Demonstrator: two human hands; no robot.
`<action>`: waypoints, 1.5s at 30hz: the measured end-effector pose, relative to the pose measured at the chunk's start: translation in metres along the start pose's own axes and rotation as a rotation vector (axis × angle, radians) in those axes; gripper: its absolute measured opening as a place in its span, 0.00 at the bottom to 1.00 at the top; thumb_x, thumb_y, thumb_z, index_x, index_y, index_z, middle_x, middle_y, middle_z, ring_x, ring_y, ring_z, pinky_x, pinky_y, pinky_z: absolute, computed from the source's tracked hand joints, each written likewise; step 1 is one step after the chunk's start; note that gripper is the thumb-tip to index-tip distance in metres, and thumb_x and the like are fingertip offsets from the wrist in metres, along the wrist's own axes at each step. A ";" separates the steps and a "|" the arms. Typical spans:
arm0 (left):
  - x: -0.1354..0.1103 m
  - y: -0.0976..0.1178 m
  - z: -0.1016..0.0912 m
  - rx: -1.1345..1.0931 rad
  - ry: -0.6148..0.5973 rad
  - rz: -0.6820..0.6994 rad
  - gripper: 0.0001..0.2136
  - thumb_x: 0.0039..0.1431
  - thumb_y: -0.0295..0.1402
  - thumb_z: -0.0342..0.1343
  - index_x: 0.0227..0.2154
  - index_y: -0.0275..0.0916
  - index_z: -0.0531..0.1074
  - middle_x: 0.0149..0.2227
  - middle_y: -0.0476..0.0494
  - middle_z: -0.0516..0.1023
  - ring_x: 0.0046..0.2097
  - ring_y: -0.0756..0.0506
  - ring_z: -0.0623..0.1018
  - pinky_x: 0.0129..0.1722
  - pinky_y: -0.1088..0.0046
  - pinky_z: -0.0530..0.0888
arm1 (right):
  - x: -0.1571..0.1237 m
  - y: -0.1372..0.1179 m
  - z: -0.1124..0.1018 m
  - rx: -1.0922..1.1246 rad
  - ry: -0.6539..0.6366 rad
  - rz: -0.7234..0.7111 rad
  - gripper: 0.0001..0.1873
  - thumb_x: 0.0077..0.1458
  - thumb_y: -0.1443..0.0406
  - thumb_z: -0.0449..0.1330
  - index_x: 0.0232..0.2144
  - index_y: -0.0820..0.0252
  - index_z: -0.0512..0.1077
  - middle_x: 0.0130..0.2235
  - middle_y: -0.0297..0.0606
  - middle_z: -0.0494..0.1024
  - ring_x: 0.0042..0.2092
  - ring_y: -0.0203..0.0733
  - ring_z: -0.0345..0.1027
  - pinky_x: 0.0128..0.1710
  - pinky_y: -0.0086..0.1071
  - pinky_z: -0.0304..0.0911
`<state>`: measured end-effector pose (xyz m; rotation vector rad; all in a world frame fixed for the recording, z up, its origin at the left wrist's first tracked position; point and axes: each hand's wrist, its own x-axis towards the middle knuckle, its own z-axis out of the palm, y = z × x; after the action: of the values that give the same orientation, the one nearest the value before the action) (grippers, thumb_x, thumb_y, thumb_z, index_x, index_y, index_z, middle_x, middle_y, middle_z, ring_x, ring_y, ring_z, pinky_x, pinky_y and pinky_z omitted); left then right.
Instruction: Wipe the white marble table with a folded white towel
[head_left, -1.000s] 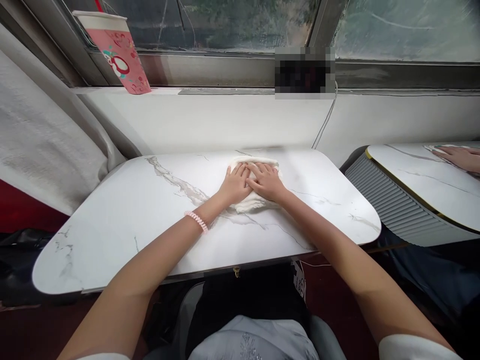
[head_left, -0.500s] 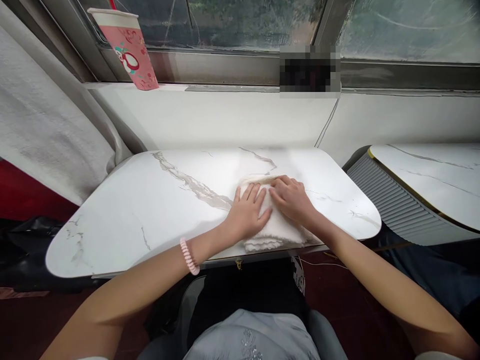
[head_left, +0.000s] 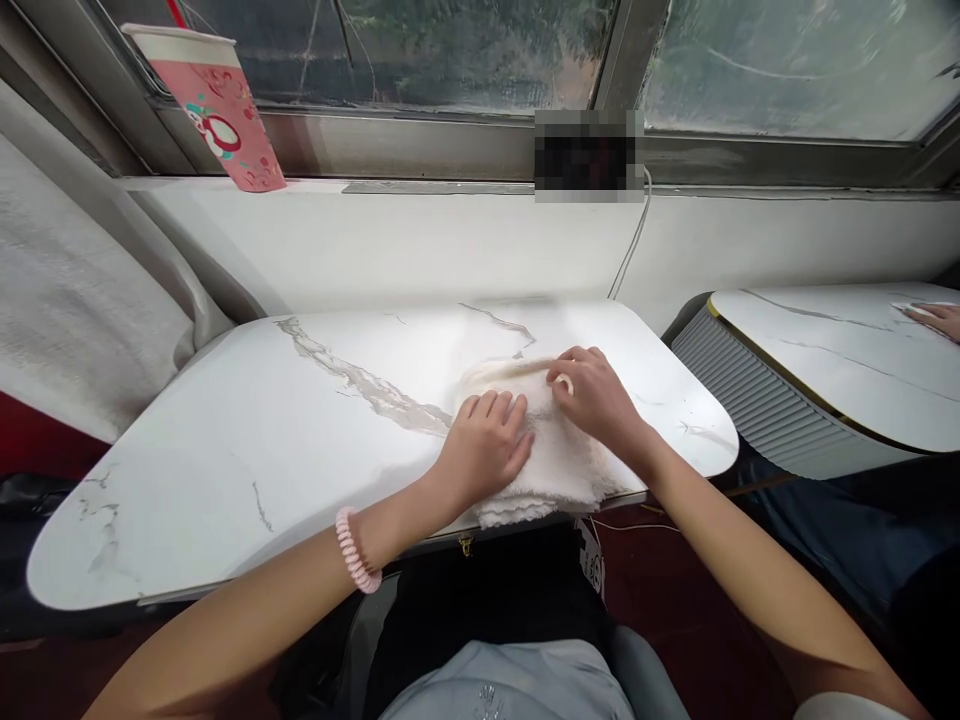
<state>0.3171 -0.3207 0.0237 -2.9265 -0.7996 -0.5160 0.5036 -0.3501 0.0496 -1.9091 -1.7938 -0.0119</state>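
Note:
A folded white towel (head_left: 551, 470) lies at the near edge of a white marble-patterned table (head_left: 300, 430). My left hand (head_left: 484, 445) rests flat on the towel's left part, fingers stretched out. A pink coiled band circles that wrist. My right hand (head_left: 596, 395) sits on the towel's far right corner, its fingers curled and the thumb pinched against the cloth's edge.
A pink paper cup (head_left: 217, 110) stands on the window sill at the far left. A cable (head_left: 628, 250) runs down the wall behind the table. A second marble table (head_left: 832, 360) stands to the right, with another person's hand (head_left: 937, 318) on a cloth there. Grey curtain hangs left.
Both hands have drawn the towel from the table's far middle toward the near edge. The right hand's fingers have curled onto the far corner.

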 end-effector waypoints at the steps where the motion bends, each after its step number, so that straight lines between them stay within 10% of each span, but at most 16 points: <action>1: 0.001 0.001 -0.001 0.000 -0.011 0.011 0.20 0.67 0.37 0.44 0.55 0.33 0.69 0.50 0.31 0.76 0.52 0.35 0.75 0.50 0.56 0.72 | -0.004 -0.005 0.001 -0.060 -0.014 -0.058 0.16 0.56 0.69 0.50 0.36 0.60 0.79 0.46 0.49 0.77 0.50 0.54 0.68 0.50 0.49 0.65; 9: -0.004 -0.005 -0.003 -0.219 -0.020 -0.054 0.19 0.63 0.30 0.44 0.55 0.31 0.67 0.60 0.30 0.68 0.63 0.37 0.67 0.63 0.55 0.65 | -0.041 -0.018 0.032 0.001 -0.228 -0.172 0.28 0.68 0.58 0.40 0.66 0.61 0.58 0.70 0.46 0.54 0.70 0.52 0.45 0.67 0.54 0.48; 14: -0.004 -0.002 0.003 -0.253 -0.040 -0.153 0.23 0.65 0.38 0.45 0.60 0.35 0.63 0.68 0.31 0.58 0.70 0.34 0.54 0.66 0.48 0.58 | -0.052 -0.017 0.016 -0.029 -0.260 -0.182 0.29 0.64 0.55 0.47 0.64 0.56 0.60 0.71 0.42 0.51 0.71 0.60 0.38 0.68 0.61 0.40; 22: 0.008 0.011 0.022 -0.130 -0.078 -0.132 0.29 0.67 0.41 0.42 0.64 0.26 0.58 0.67 0.22 0.57 0.69 0.29 0.55 0.66 0.45 0.56 | -0.025 -0.015 0.014 -0.008 -0.137 0.001 0.12 0.57 0.68 0.46 0.35 0.56 0.70 0.53 0.46 0.73 0.53 0.53 0.65 0.55 0.50 0.61; 34: -0.017 0.022 0.024 -0.145 -0.043 -0.068 0.31 0.64 0.41 0.43 0.65 0.25 0.56 0.68 0.23 0.53 0.70 0.29 0.48 0.66 0.43 0.54 | -0.049 -0.010 0.019 -0.061 -0.232 -0.090 0.22 0.65 0.58 0.45 0.56 0.56 0.67 0.68 0.45 0.57 0.70 0.52 0.48 0.65 0.53 0.53; 45: 0.102 -0.017 0.040 -0.127 -0.243 -0.279 0.29 0.66 0.34 0.40 0.66 0.22 0.54 0.69 0.24 0.52 0.70 0.30 0.49 0.68 0.46 0.48 | 0.057 0.054 0.048 -0.023 -0.139 -0.090 0.20 0.64 0.61 0.47 0.51 0.63 0.70 0.64 0.48 0.65 0.65 0.52 0.55 0.65 0.49 0.50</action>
<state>0.4033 -0.2508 0.0196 -3.0494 -1.2599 -0.2341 0.5450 -0.2787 0.0090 -1.8843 -1.9782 0.0711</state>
